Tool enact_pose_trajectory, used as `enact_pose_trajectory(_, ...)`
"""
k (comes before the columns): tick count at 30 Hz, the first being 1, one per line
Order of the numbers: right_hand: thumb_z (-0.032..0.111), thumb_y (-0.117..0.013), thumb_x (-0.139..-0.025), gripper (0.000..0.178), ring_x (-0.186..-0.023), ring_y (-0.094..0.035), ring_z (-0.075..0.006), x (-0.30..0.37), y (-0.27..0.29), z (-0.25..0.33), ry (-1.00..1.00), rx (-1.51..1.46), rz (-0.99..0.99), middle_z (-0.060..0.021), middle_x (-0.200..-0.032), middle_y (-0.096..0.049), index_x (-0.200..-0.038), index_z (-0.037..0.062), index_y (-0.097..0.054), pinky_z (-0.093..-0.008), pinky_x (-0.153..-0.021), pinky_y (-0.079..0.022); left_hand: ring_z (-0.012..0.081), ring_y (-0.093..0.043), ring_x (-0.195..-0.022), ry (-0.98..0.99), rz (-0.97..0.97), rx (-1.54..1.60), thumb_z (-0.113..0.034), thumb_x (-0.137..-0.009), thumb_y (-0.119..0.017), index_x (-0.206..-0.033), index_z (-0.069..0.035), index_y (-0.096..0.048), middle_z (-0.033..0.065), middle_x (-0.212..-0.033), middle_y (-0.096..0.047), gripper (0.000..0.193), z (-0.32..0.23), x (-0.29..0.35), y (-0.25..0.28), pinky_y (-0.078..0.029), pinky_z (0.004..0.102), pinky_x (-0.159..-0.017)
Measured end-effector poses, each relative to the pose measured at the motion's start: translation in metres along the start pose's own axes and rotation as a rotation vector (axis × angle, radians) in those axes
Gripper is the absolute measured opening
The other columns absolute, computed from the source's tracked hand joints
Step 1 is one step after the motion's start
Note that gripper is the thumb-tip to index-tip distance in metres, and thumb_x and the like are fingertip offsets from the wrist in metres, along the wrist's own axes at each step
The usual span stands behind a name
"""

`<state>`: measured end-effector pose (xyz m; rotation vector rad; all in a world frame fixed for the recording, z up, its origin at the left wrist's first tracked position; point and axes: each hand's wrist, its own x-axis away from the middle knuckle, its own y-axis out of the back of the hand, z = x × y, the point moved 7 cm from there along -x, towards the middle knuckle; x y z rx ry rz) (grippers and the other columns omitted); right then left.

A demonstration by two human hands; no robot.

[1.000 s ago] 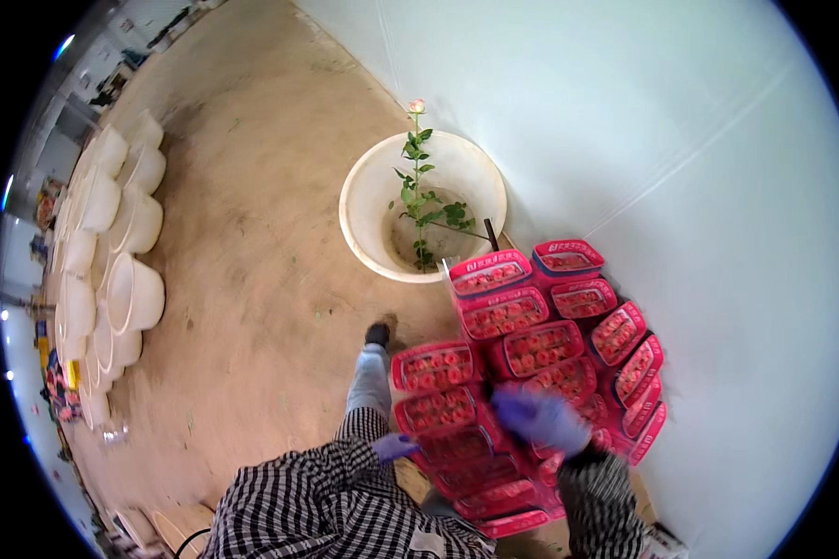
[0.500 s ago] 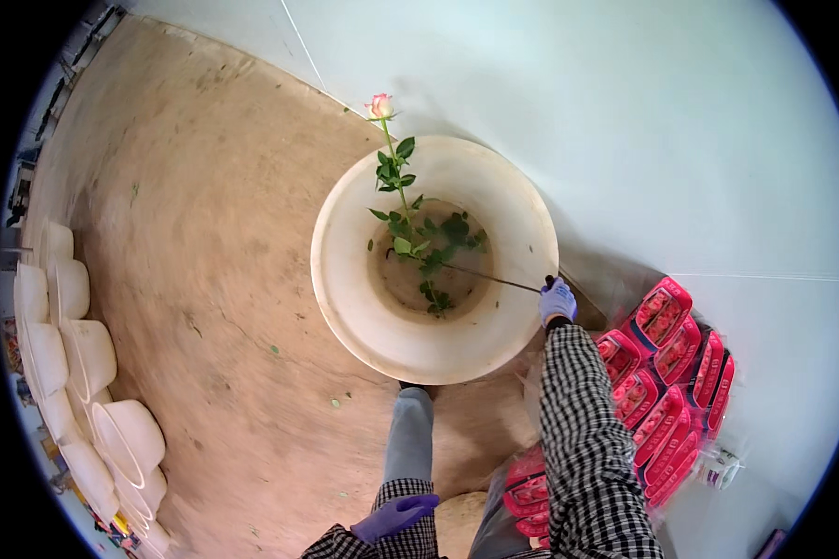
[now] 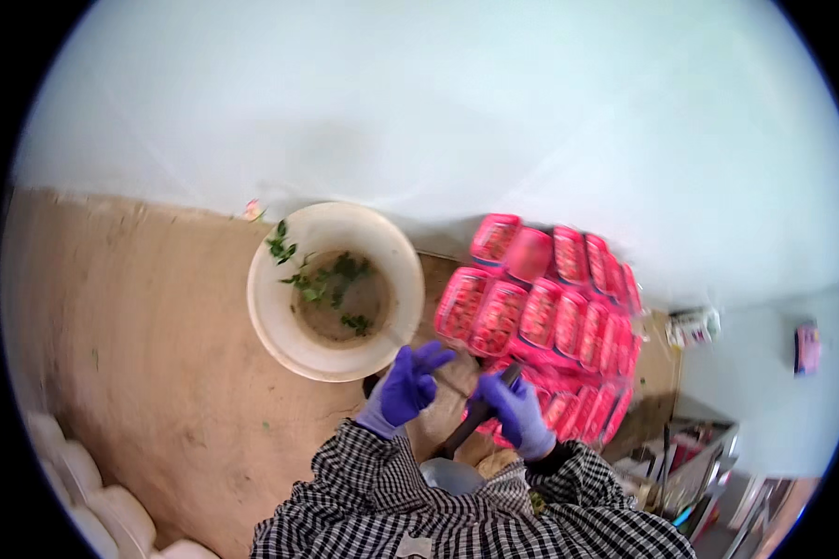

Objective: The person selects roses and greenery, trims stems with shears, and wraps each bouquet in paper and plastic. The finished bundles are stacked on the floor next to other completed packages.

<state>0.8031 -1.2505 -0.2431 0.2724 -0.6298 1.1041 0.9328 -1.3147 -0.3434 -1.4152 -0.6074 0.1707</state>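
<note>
My right hand (image 3: 520,410), in a purple-and-white glove, is closed around the dark handle (image 3: 511,374) of a tool. A dark, blurred strip runs down from it toward my lap; whether it is part of the tool I cannot tell. My left hand (image 3: 403,389), gloved alike, hovers to its left with fingers spread and nothing in them. Beyond the left hand stands a large white tub (image 3: 289,340). A rose leans in it, its pink-and-white bloom (image 3: 253,211) over the far left rim and its green leaves (image 3: 281,244) along the inner wall. More leaves (image 3: 350,268) lie at the bottom.
Stacked pink packs with clear windows (image 3: 538,312) stand right of the tub. A pale wall (image 3: 364,112) rises behind. White tubs (image 3: 121,517) line the lower left of the brown floor (image 3: 149,345). At the lower right is a metal rack or cart (image 3: 694,470) with assorted things.
My view has turned right. The right hand has left the tub's rim and come back near my body with the tool. My left hand has risen from my lap, fingers spread.
</note>
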Motion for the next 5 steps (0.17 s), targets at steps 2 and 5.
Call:
enact_pose_trajectory(2, 0.021, -0.06, -0.093, 0.018, -0.071, -0.062, -0.0134, 0.058, 0.018, -0.033, -0.226, -0.405, -0.047, -0.006, -0.079, -0.064, -0.092, 0.0026, -0.06, -0.0266, -0.066, -0.051, 0.0093, -0.057, -0.071, 0.062, -0.023, 0.0, -0.033, -0.101, -0.046, -0.134, -0.01, -0.046, 0.0095, -0.135, -0.051, 0.041, 0.028, 0.02, 0.016, -0.052, 0.022, -0.069)
enact_pose_trajectory(5, 0.027, -0.062, -0.093, 0.021, -0.078, -0.063, -0.0148, 0.106, 0.091, -0.074, 0.167, 0.068, -0.112, -0.0046, -0.087, -0.064, -0.101, 0.0079, -0.06, -0.028, -0.07, -0.053, 0.0113, -0.059, -0.074, 0.101, -0.057, -0.083, -0.03, -0.1, -0.048, -0.138, -0.01, -0.043, 0.0107, -0.138, -0.049, 0.043, 0.089, 0.058, 0.039, -0.053, 0.025, -0.071)
